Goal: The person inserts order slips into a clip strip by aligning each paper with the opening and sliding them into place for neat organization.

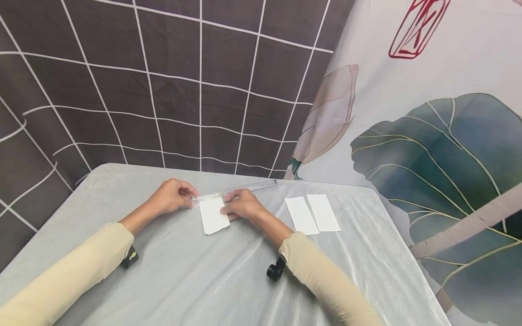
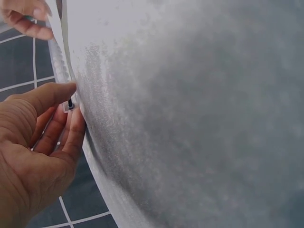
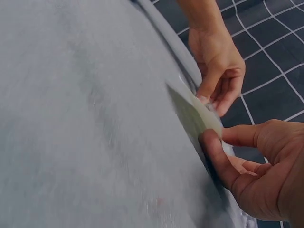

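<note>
A long clear plastic ruler [image 1: 261, 184] lies slanted near the table's back edge. My left hand [image 1: 173, 197] pinches its left end; in the left wrist view thumb and fingers close round the clear ruler tip [image 2: 70, 105]. A white paper piece [image 1: 213, 218] is just in front of the ruler, its top edge against it. My right hand [image 1: 243, 203] pinches the paper's right edge, thumb on top. In the right wrist view the paper [image 3: 209, 116] is seen lifted off the cloth along one side, between my right hand [image 3: 266, 161] and left hand [image 3: 216, 66].
To the right, two more white paper pieces [image 1: 302, 215] [image 1: 323, 213] lie side by side on the grey cloth-covered table [image 1: 171, 280]. A dark gridded curtain [image 1: 171, 99] hangs behind, and a leaf-printed cloth [image 1: 440, 158] on the right.
</note>
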`<state>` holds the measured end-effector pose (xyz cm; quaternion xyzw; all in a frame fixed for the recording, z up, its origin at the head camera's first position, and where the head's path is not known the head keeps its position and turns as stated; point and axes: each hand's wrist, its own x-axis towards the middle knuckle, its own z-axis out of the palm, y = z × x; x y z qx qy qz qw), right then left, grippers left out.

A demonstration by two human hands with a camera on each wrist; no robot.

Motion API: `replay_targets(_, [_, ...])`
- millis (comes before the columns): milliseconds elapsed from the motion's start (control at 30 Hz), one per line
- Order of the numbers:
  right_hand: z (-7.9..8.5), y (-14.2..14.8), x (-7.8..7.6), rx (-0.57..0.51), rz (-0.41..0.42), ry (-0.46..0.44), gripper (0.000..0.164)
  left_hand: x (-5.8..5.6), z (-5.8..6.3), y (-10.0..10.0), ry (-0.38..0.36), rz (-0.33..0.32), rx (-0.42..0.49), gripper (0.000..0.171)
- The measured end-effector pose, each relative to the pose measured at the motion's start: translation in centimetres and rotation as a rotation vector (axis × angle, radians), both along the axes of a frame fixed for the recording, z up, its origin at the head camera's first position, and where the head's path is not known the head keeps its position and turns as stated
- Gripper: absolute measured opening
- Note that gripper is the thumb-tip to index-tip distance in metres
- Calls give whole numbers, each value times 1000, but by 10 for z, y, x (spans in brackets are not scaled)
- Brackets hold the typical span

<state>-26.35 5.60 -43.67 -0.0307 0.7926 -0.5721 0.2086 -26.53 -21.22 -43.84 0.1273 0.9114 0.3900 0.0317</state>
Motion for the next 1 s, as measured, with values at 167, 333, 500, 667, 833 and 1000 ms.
replay_targets(167, [2,16,3,-75,20,-39,44,1,0,-1,17,13,0,29])
replay_targets(333, [6,33,7,-74,42,-24,42,2,-2,-3,39,16,5,28])
replay_targets(500, [8,51,12,-30,55,11,39,3,-2,-3,46,25,2,27])
replay_targets(667, [14,70,15,40,14,58,33,2,0,-2,56,33,-3,26])
replay_targets(833, [18,89,17,100,-25,81,31,3,1,-2,56,27,4,27])
replay_targets(1000, [17,109,15,150,-52,105,35,4,-1,-3,45,17,6,28])
